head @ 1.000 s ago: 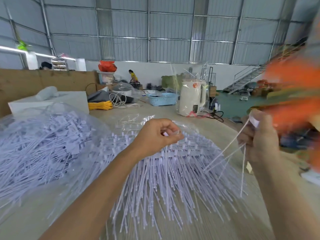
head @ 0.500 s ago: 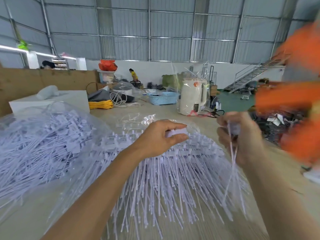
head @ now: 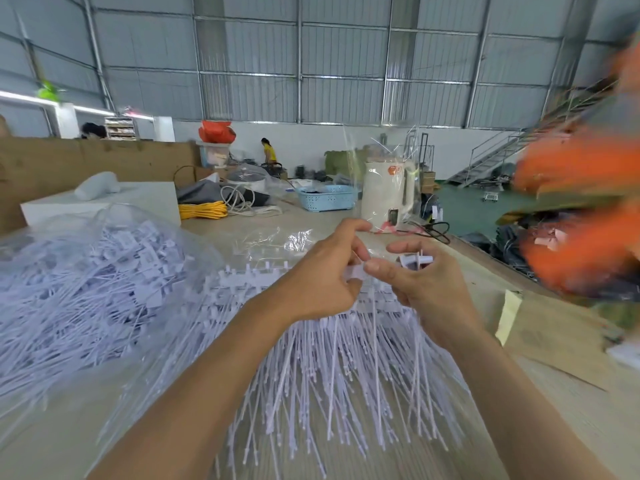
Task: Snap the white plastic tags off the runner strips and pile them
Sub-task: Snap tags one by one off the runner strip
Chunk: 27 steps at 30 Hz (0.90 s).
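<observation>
Both hands meet over the table's middle: the left hand (head: pixel 323 278) pinches a white plastic tag head (head: pixel 356 271) on the white runner strips (head: pixel 242 277); the right hand (head: pixel 420 284) pinches it too. A large bagged pile of loose white tags (head: pixel 86 289) fills the left edge; many strips seem left.

Two hands, the left hand (head: pixel 322 278) and right hand (head: pixel 420 277), meet over white tags (head: pixel 346 358) too numerous to count. One clear bag (head: pixel 104 289) of tags, one blue basket (head: pixel 327 197), one white kettle (head: pixel 386 190), one yellow cable coil (head: pixel 202 210).
</observation>
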Motion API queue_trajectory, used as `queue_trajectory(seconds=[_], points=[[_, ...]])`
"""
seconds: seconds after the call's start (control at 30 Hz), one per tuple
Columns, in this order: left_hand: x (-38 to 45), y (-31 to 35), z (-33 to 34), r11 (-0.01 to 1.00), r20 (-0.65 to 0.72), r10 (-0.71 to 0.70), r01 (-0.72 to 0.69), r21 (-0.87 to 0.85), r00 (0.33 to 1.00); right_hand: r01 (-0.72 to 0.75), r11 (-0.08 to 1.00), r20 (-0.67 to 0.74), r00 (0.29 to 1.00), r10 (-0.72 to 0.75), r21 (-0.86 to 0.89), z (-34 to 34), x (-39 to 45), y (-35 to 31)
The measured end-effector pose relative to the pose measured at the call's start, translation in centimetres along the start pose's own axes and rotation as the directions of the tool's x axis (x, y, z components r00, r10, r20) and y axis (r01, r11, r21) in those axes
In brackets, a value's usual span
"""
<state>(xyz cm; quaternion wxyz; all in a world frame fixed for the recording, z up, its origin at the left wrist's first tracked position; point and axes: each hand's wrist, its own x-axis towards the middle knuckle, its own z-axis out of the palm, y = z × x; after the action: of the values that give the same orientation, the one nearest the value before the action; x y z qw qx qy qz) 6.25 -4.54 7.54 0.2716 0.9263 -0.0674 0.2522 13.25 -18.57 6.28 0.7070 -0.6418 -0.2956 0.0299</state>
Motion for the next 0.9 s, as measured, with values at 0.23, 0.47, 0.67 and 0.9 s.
queue_trajectory(seconds=[0.23,0.47,0.67,0.9], points=[[0.1,1.6,-0.5,0.998,-0.137,0.059,-0.059,0.007,0.989,0.122,0.991,-0.010,0.992,-0.123,-0.062,0.4,-0.3,0.2],[0.2,2.0,-0.7,0.902,-0.122,0.179,-0.114,0.417,0.976,0.187,0.981,-0.050,0.981,-0.190,-0.060,0.4,-0.1,0.3],[-0.1,1.6,-0.7,0.780,-0.057,0.230,-0.149,0.607,0.971,0.181,0.983,0.054,0.982,-0.180,-0.014,-0.4,-0.2,0.2],[0.0,1.5,-0.9,0.771,0.056,0.235,-0.221,0.597,0.970,0.259,0.966,0.144,0.957,-0.252,-0.027,-1.0,-0.3,0.4]])
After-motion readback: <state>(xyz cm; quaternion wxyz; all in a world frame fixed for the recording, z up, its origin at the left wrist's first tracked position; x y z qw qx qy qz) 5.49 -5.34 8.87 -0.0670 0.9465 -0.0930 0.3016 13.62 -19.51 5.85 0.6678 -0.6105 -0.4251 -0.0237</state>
